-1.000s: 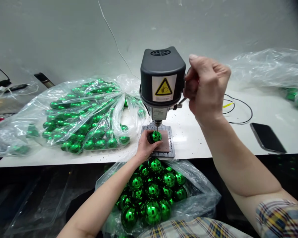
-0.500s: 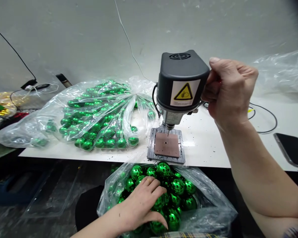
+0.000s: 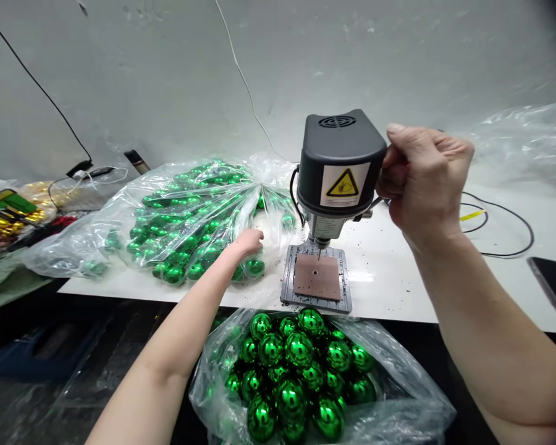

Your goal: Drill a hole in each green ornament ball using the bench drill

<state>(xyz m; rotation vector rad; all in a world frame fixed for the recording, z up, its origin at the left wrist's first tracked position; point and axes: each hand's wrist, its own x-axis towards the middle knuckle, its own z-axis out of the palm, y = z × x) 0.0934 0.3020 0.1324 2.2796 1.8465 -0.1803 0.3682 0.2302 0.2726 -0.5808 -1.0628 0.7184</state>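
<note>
A small black drill press (image 3: 343,164) with a yellow warning label stands on the white table. Its bit hangs above a brown square plate (image 3: 317,277) that has a hole in it. At the right of the machine's head, my right hand (image 3: 426,176) is closed round the feed handle, mostly hidden by the fingers. My left hand (image 3: 251,241) reaches to the opening of the clear bag (image 3: 167,219) of green balls; its fingers are curled, and what they hold, if anything, cannot be made out. Below the table edge, an open bag holds several shiny green balls (image 3: 299,349).
A phone (image 3: 553,284) lies at the table's right edge, near a looped black cable (image 3: 514,254). Clear plastic (image 3: 532,142) is at the back right. Gold items (image 3: 9,230) sit at the far left.
My left hand has moved from the balls in the lower bag up to the bag on the table. My right hand stays at the handle. The view has shifted slightly.
</note>
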